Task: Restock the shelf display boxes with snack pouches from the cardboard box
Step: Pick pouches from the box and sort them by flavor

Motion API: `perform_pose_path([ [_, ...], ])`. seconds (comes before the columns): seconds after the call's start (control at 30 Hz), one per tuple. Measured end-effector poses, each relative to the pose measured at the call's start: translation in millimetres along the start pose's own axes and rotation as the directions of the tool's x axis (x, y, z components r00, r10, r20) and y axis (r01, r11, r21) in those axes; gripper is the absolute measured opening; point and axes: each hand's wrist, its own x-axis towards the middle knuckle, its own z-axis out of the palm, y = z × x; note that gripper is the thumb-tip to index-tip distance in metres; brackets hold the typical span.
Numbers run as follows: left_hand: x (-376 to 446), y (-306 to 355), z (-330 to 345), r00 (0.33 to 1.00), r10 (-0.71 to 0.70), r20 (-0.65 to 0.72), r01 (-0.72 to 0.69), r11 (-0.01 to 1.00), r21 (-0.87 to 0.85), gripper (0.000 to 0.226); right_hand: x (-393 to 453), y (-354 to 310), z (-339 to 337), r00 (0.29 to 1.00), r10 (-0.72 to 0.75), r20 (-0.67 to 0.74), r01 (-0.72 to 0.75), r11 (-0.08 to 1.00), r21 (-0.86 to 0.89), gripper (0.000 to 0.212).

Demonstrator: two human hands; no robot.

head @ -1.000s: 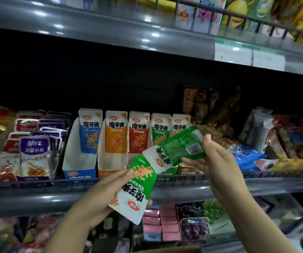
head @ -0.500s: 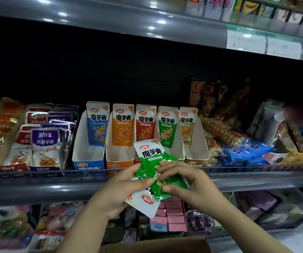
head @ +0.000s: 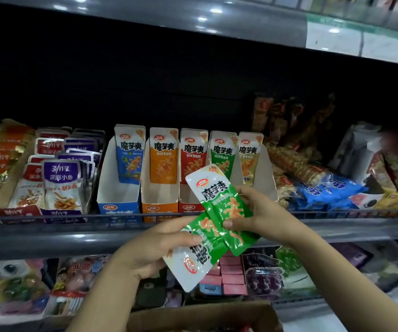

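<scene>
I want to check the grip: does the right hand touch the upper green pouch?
Touching. The head view shows the right hand pinching the upper green pouch, thumb on its front and fingers behind its right edge.

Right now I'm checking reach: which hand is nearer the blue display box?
Left. The left hand is just below-right of the blue display box; the right hand is farther right.

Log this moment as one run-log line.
left hand: holds lower green pouch | right hand: holds upper green pouch | green display box: not yet filled
</scene>
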Motion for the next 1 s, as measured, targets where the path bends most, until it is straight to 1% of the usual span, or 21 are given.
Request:
perform_pose_path([
  [0.07,2,0,-2,0.999,0.025,-0.041,-0.030,0.993,-0.117,0.032,-1,0,-4,0.998,0.012,-0.069,-0.008,0.999,0.053,0.054],
  [0.1,3,2,-2,0.996,0.044,-0.073,-0.054,0.988,-0.145,0.031,-1,1,-7,0.995,0.013,-0.103,-0.006,0.997,0.071,0.054],
  [0.13,5,2,-1,0.993,0.063,-0.098,-0.079,0.983,-0.165,0.035,-2,1,-9,0.992,0.013,-0.122,-0.002,0.996,0.092,0.055],
  [0.17,6,3,0,0.990,0.074,-0.124,-0.097,0.977,-0.191,0.043,-2,2,-12,0.993,0.018,-0.121,-0.004,0.993,0.117,0.056],
  [0.2,6,4,2,0.985,0.084,-0.152,-0.117,0.968,-0.223,0.044,-3,3,-13,0.994,0.024,-0.106,-0.009,0.991,0.137,0.058],
  [0.23,6,3,2,0.978,0.093,-0.186,-0.139,0.957,-0.255,0.040,-3,3,-13,0.995,0.030,-0.091,-0.019,0.992,0.125,0.064],
  [0.3,7,4,5,0.967,0.122,-0.225,-0.188,0.935,-0.299,0.032,-4,4,-13,0.997,0.031,-0.072,-0.028,0.999,0.037,0.080],
  [0.33,7,4,7,0.962,0.145,-0.231,-0.214,0.926,-0.312,0.031,-4,4,-11,0.998,0.027,-0.055,-0.027,1.000,0.007,0.081],
  [0.37,8,3,9,0.956,0.168,-0.239,-0.241,0.918,-0.315,0.031,-5,3,-9,0.999,0.019,-0.028,-0.019,1.000,-0.009,0.075],
  [0.4,8,2,12,0.950,0.196,-0.245,-0.266,0.917,-0.297,0.032,-5,3,-5,1.000,0.004,-0.001,-0.004,1.000,-0.022,0.065],
  [0.47,8,0,20,0.933,0.240,-0.266,-0.298,0.932,-0.204,0.036,-5,2,4,1.000,-0.026,0.013,0.027,0.996,-0.084,0.044],
  [0.5,8,-1,23,0.925,0.259,-0.278,-0.310,0.937,-0.159,0.038,-4,2,9,0.999,-0.045,0.005,0.045,0.991,-0.124,0.041],
  [0.63,9,-4,28,0.892,0.301,-0.337,-0.334,0.942,-0.043,0.033,-2,1,22,0.992,-0.125,0.011,0.124,0.972,-0.200,0.055],
  [0.73,9,-4,24,0.872,0.311,-0.378,-0.329,0.944,0.020,0.034,-3,-3,20,0.988,-0.135,0.068,0.148,0.961,-0.235,0.053],
  [0.77,9,-3,23,0.867,0.322,-0.381,-0.331,0.943,0.042,0.034,-3,-6,18,0.986,-0.137,0.099,0.154,0.970,-0.188,0.049],
  [0.8,9,-3,22,0.864,0.337,-0.373,-0.338,0.939,0.067,0.034,-2,-9,16,0.983,-0.139,0.116,0.151,0.984,-0.096,0.044],
  [0.83,8,-2,22,0.863,0.354,-0.360,-0.342,0.934,0.099,0.035,-1,-11,15,0.984,-0.144,0.106,0.143,0.990,0.020,0.040],
  [0.9,10,-1,24,0.859,0.386,-0.336,-0.341,0.921,0.186,0.039,4,-15,9,0.992,-0.124,0.026,0.116,0.974,0.197,0.033],
  [0.97,13,-4,25,0.846,0.415,-0.336,-0.338,0.903,0.264,0.041,11,-18,3,0.995,-0.100,-0.023,0.102,0.957,0.272,0.027],
  [1.0,15,-6,26,0.833,0.432,-0.344,-0.343,0.893,0.292,0.042,14,-19,0,0.995,-0.093,-0.022,0.095,0.956,0.278,0.029],
])
